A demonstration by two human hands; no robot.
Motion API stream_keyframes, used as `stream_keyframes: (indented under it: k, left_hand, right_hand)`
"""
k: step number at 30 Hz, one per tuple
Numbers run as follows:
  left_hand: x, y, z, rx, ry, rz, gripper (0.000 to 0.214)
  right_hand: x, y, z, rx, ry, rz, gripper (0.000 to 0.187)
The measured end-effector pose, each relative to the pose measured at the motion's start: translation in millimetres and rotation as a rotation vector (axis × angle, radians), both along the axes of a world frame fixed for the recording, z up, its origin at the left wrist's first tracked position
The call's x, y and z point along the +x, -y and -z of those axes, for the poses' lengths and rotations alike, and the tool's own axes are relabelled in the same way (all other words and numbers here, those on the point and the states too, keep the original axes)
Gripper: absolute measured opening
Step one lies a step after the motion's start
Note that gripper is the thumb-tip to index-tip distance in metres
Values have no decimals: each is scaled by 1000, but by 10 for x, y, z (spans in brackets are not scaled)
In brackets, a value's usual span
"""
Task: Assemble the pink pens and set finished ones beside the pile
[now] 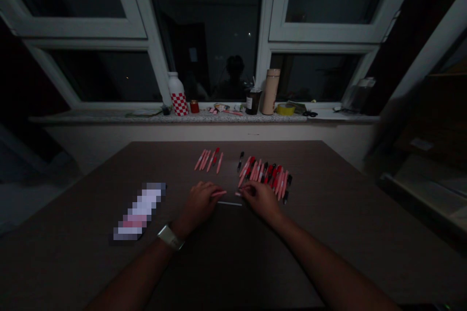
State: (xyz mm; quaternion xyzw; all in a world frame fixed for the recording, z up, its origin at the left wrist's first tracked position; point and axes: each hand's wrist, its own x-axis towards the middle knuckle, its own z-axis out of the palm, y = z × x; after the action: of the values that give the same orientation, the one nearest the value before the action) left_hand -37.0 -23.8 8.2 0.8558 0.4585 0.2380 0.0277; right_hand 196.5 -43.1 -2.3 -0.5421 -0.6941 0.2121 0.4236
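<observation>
Since the left hand [199, 202] and right hand [260, 199] pinch pink pen pieces [219, 194] between their fingers, a slip could scatter the nearby pen pile [264, 177].

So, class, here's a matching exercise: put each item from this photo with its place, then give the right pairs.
Items:
1. White bottle with red checks
2. Yellow tape roll
3. Thin pale stick
4. Metal wristband

Places:
A. Around the left wrist
B. On the windowsill, right of the tan flask
C. On the table, below the left hand and right hand
D. On the windowsill, left of the small red container

Pairs: 1-D, 2-B, 3-C, 4-A
</observation>
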Motion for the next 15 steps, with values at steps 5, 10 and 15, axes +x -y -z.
stream_keyframes:
  k: [5,10,15]
  left_hand:
    - [-7,-6,11,-10,-46,-42,25]
    - [-1,7,-3,-19,-66,-57,28]
    - [14,15,-28,-33,-74,-74,29]
  right_hand:
    - [-18,27,-2,21,226,12,14]
    - [-5,6,20,30,324,-27,18]
    - [4,-11,-19,31,381,-65,21]
